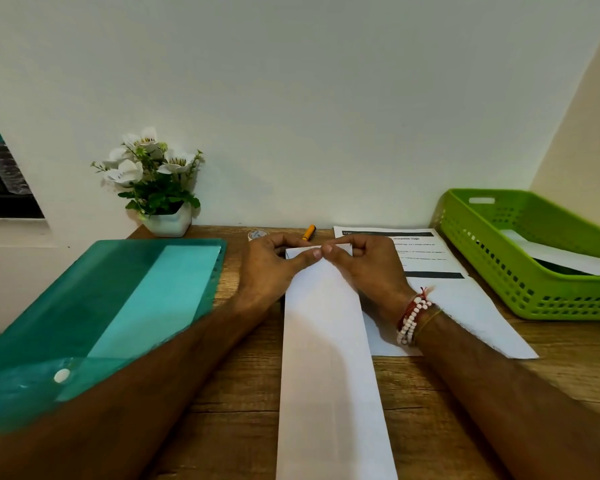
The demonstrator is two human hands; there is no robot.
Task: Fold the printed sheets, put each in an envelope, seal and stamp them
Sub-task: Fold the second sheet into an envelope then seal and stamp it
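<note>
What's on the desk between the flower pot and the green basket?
In the head view: a tape roll, an orange pen and a printed sheet at the back, with the left hand and right hand pinching a paper strip in front.

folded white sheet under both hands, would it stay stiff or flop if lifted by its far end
The folded white sheet is long, narrow and thin, so it would probably droop toward its near end. It looks light and would likely slide on the wooden desk. The left hand and right hand pinch its far edge, where it seems to crease.
</note>
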